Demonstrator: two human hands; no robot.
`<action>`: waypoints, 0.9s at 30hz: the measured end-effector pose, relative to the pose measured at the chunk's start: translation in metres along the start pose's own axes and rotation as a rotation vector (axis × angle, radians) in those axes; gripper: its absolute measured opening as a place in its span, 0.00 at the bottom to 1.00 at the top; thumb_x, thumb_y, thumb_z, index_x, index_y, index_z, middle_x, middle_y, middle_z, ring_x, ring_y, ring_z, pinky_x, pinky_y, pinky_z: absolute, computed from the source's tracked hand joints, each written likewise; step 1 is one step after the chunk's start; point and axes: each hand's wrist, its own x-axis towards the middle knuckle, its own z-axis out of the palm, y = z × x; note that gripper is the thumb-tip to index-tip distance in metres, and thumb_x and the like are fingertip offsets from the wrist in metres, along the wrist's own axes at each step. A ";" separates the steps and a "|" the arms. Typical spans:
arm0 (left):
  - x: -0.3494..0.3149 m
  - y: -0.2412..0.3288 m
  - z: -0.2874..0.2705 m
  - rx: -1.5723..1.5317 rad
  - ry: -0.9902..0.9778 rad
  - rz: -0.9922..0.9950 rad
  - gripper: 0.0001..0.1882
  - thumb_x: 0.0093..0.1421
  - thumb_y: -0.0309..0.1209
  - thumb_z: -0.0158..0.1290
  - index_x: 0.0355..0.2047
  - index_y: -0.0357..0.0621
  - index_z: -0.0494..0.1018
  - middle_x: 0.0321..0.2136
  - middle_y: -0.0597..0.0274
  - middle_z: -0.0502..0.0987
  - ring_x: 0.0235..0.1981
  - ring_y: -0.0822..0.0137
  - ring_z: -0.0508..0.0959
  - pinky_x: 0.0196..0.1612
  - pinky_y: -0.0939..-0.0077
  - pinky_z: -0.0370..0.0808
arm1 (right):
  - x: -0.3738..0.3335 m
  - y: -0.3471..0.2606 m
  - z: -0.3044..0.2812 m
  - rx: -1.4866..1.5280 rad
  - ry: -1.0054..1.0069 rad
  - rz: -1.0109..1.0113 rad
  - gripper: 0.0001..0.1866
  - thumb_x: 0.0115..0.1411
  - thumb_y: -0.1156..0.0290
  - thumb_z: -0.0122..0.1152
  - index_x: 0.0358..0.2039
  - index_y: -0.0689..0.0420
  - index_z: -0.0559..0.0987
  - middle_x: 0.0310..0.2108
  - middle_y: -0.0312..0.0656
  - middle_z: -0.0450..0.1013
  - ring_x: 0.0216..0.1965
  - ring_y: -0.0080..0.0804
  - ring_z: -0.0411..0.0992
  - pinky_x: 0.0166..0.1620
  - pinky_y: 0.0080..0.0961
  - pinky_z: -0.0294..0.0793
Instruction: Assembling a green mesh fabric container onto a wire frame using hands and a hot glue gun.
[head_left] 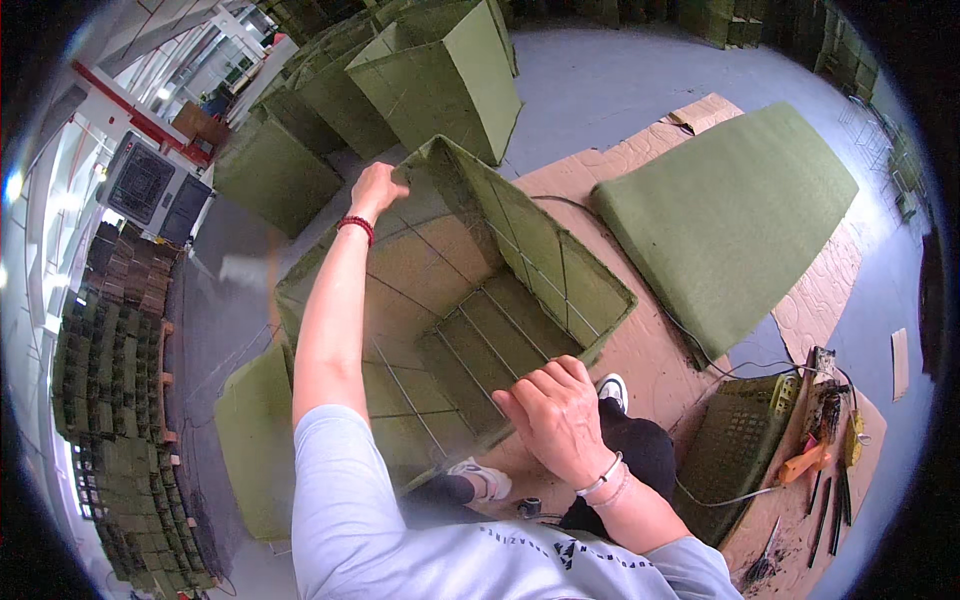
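A large open box [585, 280] of green felt-like sheet over a thin metal wire frame stands tilted in front of me, its open side facing up toward me. Wire rods cross its inner walls and bottom. My left hand [378, 190] is closed on the far left part of its rim, the arm stretched out over the box. At the near right edge, my right hand [555, 415] has its fingers curled over the rim. The fingertips of both hands are partly hidden.
Several similar green boxes [440, 90] stand at the back left. A green padded panel [740, 215] lies on cardboard [690, 120] to the right. Near it are a perforated green crate [735, 440], an orange-handled tool [805, 462], cables and black strips [825, 510]. Stacked green pieces [115, 400] line the left.
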 end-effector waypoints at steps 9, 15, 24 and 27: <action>-0.010 0.024 0.016 -0.084 0.259 -0.002 0.21 0.43 0.38 0.68 0.31 0.35 0.76 0.33 0.45 0.80 0.39 0.50 0.80 0.41 0.55 0.74 | -0.002 0.003 -0.002 -0.024 -0.022 0.020 0.14 0.52 0.69 0.66 0.17 0.57 0.71 0.17 0.39 0.65 0.24 0.38 0.66 0.40 0.32 0.67; 0.004 -0.015 -0.001 -0.228 -0.025 0.176 0.41 0.42 0.35 0.69 0.56 0.33 0.66 0.51 0.43 0.74 0.54 0.51 0.73 0.56 0.63 0.69 | -0.002 0.001 -0.001 -0.003 -0.005 -0.011 0.14 0.52 0.68 0.66 0.17 0.57 0.71 0.18 0.39 0.66 0.25 0.38 0.67 0.40 0.32 0.67; -0.018 -0.055 -0.023 -1.155 0.267 -0.153 0.16 0.58 0.34 0.58 0.44 0.38 0.78 0.37 0.62 0.82 0.39 0.68 0.80 0.44 0.75 0.74 | -0.001 0.000 -0.002 0.019 -0.011 -0.016 0.14 0.52 0.69 0.66 0.17 0.57 0.71 0.18 0.40 0.66 0.24 0.38 0.67 0.40 0.32 0.67; -0.029 -0.050 -0.023 -0.988 0.275 -0.159 0.18 0.58 0.38 0.59 0.43 0.38 0.78 0.36 0.62 0.82 0.38 0.70 0.80 0.42 0.77 0.74 | -0.001 0.001 -0.002 0.009 -0.014 -0.009 0.14 0.52 0.69 0.66 0.17 0.58 0.71 0.18 0.40 0.66 0.24 0.38 0.66 0.40 0.32 0.67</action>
